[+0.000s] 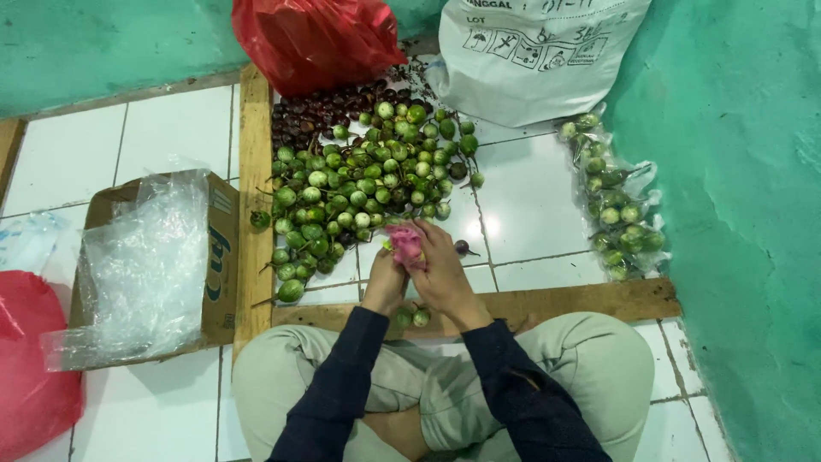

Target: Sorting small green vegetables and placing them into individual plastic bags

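Note:
I sit cross-legged on a white tiled floor. My left hand point(384, 282) and my right hand point(442, 272) meet over a small pink bag point(405, 243), both gripping it just in front of a big heap of small round green eggplants point(359, 184). Two green eggplants point(412, 317) lie below my wrists by the wooden frame point(564, 301). One dark purple eggplant point(462, 248) sits to the right of my right hand.
A pile of dark brown fruits point(321, 109) lies behind the heap, by a red plastic bag point(312, 38) and a white sack point(534, 56). Clear packs of eggplants point(617, 201) line the green wall. A cardboard box point(218, 257) lined with clear plastic stands left.

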